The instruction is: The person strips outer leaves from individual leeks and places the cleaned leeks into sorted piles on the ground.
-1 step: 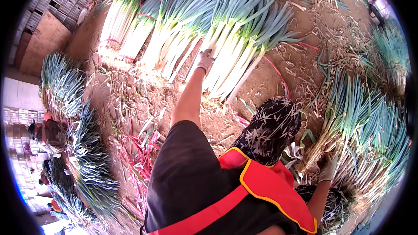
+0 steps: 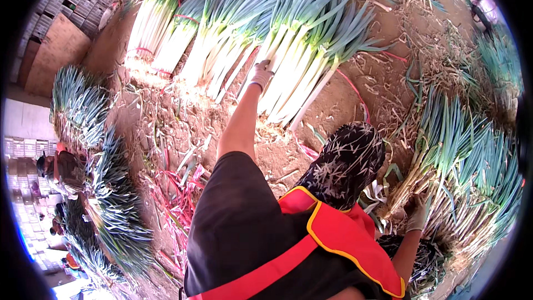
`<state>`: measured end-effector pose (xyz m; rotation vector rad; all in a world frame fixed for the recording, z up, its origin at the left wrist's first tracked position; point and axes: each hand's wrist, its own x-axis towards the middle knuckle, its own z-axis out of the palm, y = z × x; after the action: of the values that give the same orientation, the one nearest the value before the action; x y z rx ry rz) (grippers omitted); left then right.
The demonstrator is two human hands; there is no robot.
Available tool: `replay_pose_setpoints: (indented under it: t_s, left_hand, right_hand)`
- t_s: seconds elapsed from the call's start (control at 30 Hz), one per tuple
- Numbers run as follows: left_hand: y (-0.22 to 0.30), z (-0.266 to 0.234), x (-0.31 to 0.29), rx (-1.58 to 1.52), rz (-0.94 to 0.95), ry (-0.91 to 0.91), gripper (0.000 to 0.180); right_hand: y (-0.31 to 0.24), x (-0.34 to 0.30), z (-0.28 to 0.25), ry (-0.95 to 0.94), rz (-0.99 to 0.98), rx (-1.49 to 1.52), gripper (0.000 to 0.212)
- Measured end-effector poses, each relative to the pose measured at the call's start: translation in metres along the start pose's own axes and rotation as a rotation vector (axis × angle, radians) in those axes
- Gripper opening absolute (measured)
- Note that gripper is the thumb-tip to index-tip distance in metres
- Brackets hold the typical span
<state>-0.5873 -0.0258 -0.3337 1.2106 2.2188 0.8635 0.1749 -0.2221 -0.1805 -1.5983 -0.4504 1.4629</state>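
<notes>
My left hand (image 2: 261,74), in a pale glove, lies on the white stalks at the left side of a loose pile of leeks (image 2: 300,69). Its thumb stands apart from the fingers, and the hand looks open. My right hand (image 2: 417,216), also gloved, reaches in at the root end of a heap of untrimmed leeks (image 2: 455,155) at the right. Its fingers seem closed round stalks there, partly hidden among them. Another laid-out group of leeks (image 2: 222,33) touches the pile on its left.
Two leek bundles (image 2: 155,16) tied with red bands stand at the far left. A red strap (image 2: 355,89) runs from under the pile. Red and pink strips (image 2: 177,205) litter the soil floor. More leeks (image 2: 114,189) lie along the left. My knees and red apron (image 2: 355,244) fill the front.
</notes>
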Motion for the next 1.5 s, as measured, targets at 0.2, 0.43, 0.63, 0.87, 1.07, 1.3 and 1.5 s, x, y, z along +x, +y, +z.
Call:
replay_pose_setpoints:
  t_s: [0.2,0.43,0.63,0.87,1.07,1.3,1.5]
  left_hand:
    - [-0.041,-0.052,0.007,-0.181,0.089,0.283,0.037]
    - [-0.106,-0.076,-0.078,-0.762,-0.829,0.354,0.071]
    - [-0.027,-0.032,-0.150,-1.127,-0.900,0.156,0.074]
    - [-0.020,-0.081,-0.114,-0.787,-0.541,0.073,0.064]
    - [0.238,-0.097,-0.097,-0.919,0.200,0.037,0.060]
    - [0.533,0.029,-0.274,-0.591,1.163,-0.352,0.036]
    - [0.530,0.152,-0.298,-0.291,0.872,-0.805,0.041]
  right_hand:
    - [0.021,0.004,-0.013,-0.006,0.036,-0.061,0.008]
    - [0.053,0.011,0.001,0.024,0.111,-0.145,0.012]
    - [0.083,0.010,-0.003,-0.071,0.178,-0.201,0.015]
    - [0.124,0.053,-0.065,0.108,-0.506,-1.673,0.037]
    - [0.194,0.113,-0.124,0.536,0.030,-1.424,0.031]
    - [0.155,0.066,-0.082,0.375,0.199,-1.171,0.047]
    - [0.147,0.069,-0.047,0.545,0.069,-0.967,0.045]
